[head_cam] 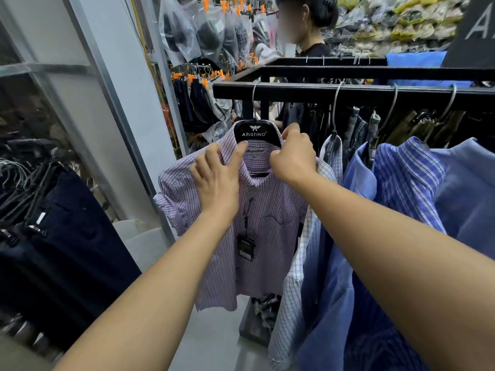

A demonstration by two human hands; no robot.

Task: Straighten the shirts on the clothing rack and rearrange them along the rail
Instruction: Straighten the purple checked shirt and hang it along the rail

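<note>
Shirt: pink checked shirt (267, 223), centre frame, rail's (361, 91) left end.
Hands: left hand (217, 180) pinches collar (263, 183); right hand (293, 156) grips its other side.
Handling: likely light, limp; take by hanger (254, 132).

Short-sleeved pink-checked shirt (267, 223) hanging front-on from a black hanger (255, 132) at the left end of the black rail (348, 91), white checked shirt (297, 290) just beside it, blue striped shirt (407, 175) bunched further right

Left hand (217, 183), right hand (293, 156) seemingly pinch shirt (267, 223) collar.
</note>
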